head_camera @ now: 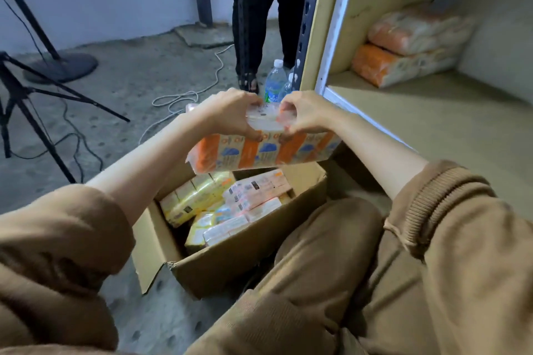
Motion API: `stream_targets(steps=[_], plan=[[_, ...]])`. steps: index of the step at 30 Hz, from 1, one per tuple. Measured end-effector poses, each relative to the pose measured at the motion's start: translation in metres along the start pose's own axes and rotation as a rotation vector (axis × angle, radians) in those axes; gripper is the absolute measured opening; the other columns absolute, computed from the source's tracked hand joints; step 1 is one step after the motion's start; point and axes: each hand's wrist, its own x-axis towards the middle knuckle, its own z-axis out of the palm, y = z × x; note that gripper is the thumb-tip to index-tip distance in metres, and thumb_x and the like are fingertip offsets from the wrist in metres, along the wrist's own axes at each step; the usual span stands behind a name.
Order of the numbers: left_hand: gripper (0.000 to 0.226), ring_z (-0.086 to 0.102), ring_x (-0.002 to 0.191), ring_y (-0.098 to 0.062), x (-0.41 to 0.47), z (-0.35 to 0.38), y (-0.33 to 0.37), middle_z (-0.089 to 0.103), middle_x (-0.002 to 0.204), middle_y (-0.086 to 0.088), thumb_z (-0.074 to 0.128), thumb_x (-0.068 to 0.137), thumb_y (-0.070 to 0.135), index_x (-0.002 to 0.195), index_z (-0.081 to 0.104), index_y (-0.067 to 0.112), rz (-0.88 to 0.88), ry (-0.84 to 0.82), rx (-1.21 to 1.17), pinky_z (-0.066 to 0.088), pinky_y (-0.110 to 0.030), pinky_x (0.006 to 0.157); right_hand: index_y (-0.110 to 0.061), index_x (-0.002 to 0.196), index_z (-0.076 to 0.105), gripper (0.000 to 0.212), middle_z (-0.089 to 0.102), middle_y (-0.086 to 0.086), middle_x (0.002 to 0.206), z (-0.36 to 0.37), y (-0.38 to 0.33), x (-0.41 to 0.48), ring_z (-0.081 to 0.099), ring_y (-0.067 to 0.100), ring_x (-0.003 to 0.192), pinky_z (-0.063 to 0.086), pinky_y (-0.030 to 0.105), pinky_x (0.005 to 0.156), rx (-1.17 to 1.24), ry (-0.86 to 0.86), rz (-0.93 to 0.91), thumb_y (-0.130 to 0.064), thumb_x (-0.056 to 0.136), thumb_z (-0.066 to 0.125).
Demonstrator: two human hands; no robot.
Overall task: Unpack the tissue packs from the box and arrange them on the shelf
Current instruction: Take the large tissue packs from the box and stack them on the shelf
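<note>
An orange and white tissue pack (259, 153) hangs in the air above the open cardboard box (230, 265). My left hand (230, 112) and my right hand (305, 112) both pinch its plastic top handle from either side. Inside the box lie several more tissue packs (230, 207), yellow and pink. The shelf (450, 124) is to the right, its front edge just beside my right hand. Two orange tissue packs (409, 46) are stacked at the back of the shelf.
Water bottles (275, 81) stand on the floor by the shelf's post. A person's legs (259, 23) are behind them. A white cable (184, 98) loops on the concrete floor, and tripods (34, 95) stand at left. My knee (331, 239) presses against the box's right side.
</note>
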Motion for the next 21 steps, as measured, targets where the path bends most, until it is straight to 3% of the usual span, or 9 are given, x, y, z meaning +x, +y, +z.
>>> stream_targets(steps=[3, 6, 11, 14, 17, 21], plan=[[0.070, 0.056, 0.112, -0.028, 0.005, -0.029, 0.022, 0.058, 0.129, -0.007, 0.073, 0.071, 0.039, 0.134, 0.047, 0.021, 0.069, 0.067, 0.025, 0.047, -0.036, 0.089, -0.008, 0.115, 0.058, 0.048, 0.059, 0.011, 0.120, -0.034, 0.008, -0.014, 0.054, 0.026, 0.111, 0.043, 0.032, 0.089, -0.038, 0.096, 0.022, -0.022, 0.072, 0.074], [0.071, 0.056, 0.111, -0.026, 0.013, -0.054, 0.045, 0.057, 0.130, -0.007, 0.072, 0.072, 0.040, 0.136, 0.045, 0.022, 0.144, 0.114, 0.037, 0.047, -0.036, 0.087, -0.010, 0.114, 0.059, 0.046, 0.059, 0.010, 0.119, -0.068, 0.019, -0.030, 0.054, 0.022, 0.103, 0.041, 0.027, 0.082, -0.044, 0.185, 0.062, -0.020, 0.072, 0.074], [0.070, 0.055, 0.110, -0.024, 0.039, -0.078, 0.093, 0.057, 0.128, -0.007, 0.071, 0.073, 0.041, 0.134, 0.045, 0.021, 0.281, 0.173, 0.031, 0.048, -0.035, 0.087, -0.011, 0.114, 0.060, 0.063, 0.057, 0.007, 0.112, -0.115, 0.046, -0.066, 0.053, 0.024, 0.102, 0.045, 0.034, 0.089, -0.096, 0.269, 0.173, -0.029, 0.058, 0.084], [0.069, 0.058, 0.106, -0.027, 0.059, -0.079, 0.128, 0.061, 0.123, -0.008, 0.072, 0.072, 0.043, 0.131, 0.048, 0.019, 0.360, 0.195, 0.049, 0.049, -0.035, 0.083, -0.008, 0.114, 0.060, 0.055, 0.059, 0.013, 0.120, -0.132, 0.071, -0.088, 0.054, 0.029, 0.109, 0.045, 0.036, 0.095, -0.116, 0.324, 0.232, -0.022, 0.065, 0.080], [0.070, 0.058, 0.107, -0.029, 0.076, -0.073, 0.163, 0.062, 0.122, -0.008, 0.071, 0.073, 0.041, 0.134, 0.046, 0.019, 0.446, 0.205, 0.040, 0.044, -0.031, 0.075, -0.002, 0.118, 0.059, 0.042, 0.058, 0.017, 0.125, -0.142, 0.098, -0.112, 0.053, 0.030, 0.115, 0.040, 0.031, 0.096, -0.171, 0.357, 0.298, -0.011, 0.078, 0.069], [0.068, 0.057, 0.111, -0.031, 0.099, -0.054, 0.203, 0.061, 0.125, -0.010, 0.069, 0.075, 0.042, 0.134, 0.046, 0.017, 0.513, 0.151, 0.036, 0.048, -0.037, 0.082, -0.005, 0.119, 0.059, 0.045, 0.058, 0.015, 0.123, -0.145, 0.133, -0.139, 0.054, 0.030, 0.113, 0.042, 0.031, 0.095, -0.198, 0.338, 0.421, -0.010, 0.075, 0.069]])
